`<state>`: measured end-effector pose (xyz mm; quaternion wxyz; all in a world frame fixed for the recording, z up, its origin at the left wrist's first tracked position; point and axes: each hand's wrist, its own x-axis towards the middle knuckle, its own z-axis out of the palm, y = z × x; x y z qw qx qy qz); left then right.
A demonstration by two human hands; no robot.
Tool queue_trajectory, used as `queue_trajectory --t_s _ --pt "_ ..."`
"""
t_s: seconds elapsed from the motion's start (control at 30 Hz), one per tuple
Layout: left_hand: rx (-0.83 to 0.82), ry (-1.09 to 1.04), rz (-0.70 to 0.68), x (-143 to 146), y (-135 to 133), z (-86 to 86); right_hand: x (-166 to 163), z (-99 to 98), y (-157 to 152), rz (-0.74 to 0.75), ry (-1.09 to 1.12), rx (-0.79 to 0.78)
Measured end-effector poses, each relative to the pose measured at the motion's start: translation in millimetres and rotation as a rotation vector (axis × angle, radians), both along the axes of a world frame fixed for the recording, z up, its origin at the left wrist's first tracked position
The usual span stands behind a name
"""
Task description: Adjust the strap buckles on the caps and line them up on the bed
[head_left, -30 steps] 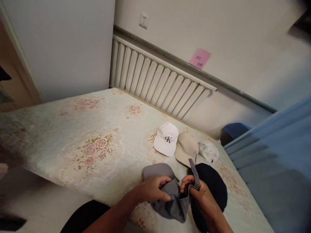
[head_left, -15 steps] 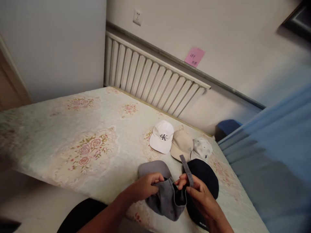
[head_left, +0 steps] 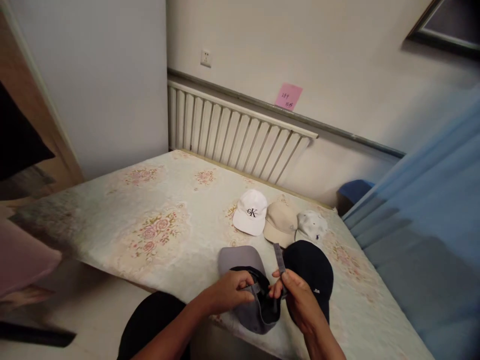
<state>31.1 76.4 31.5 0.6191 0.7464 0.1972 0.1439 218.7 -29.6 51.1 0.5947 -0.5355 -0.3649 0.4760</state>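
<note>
A grey baseball cap [head_left: 249, 317] is held between my hands, its back opening towards me and its light grey brim [head_left: 240, 257] pointing away. My left hand [head_left: 230, 292] pinches the cap's edge on the left side of the back opening. The fingers of my right hand [head_left: 294, 295] are closed on the loose grey back strap [head_left: 279, 257], whose end sticks up. Just right of it lies a black cap [head_left: 311, 270], partly behind my right hand. Beyond them a white cap [head_left: 250, 212] with black letters, a beige cap [head_left: 280, 223] and a pale patterned cap [head_left: 312, 227] form a row.
The caps lie on a bed with a floral cover [head_left: 112, 215]. A white radiator [head_left: 240, 135] runs along the wall behind it. Blue curtain [head_left: 427, 240] hangs at the right. A round black object [head_left: 153, 325] stands by the bed's near edge; part of a person [head_left: 26, 260] shows at left.
The view has tilted up and turned slightly left. The cap's inside shows more now, and my right hand's grip on the strap has shifted. A person has come into view at left.
</note>
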Motion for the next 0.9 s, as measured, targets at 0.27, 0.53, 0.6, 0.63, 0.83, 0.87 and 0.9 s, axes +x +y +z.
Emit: queue_trajectory --t_s 0.27,0.53,0.6,0.63,0.83,0.87,0.9 --pt "0.291 0.065 0.164 -5 -28 26.0 -5 7.1 -10 -0.044 -0.112 -0.01" --pt "0.189 -0.011 0.275 4 -52 32.8 -17 15.3 -19 -0.047 -0.109 0.071" --pt "0.19 -0.012 0.321 6 -55 29.5 -20 11.2 -20 -0.046 -0.136 0.042" --pt "0.192 -0.013 0.339 7 -56 27.6 -22 8.6 -20 -0.046 -0.156 0.025" --pt "0.184 -0.021 0.369 9 -62 19.8 -31 -3.2 -20 0.002 -0.253 -0.046" --pt "0.193 -0.019 0.375 10 -62 18.9 -32 -4.4 -20 0.018 -0.254 -0.05" --pt "0.205 -0.015 0.381 10 -63 18.1 -33 -5.6 -20 0.033 -0.251 -0.054"
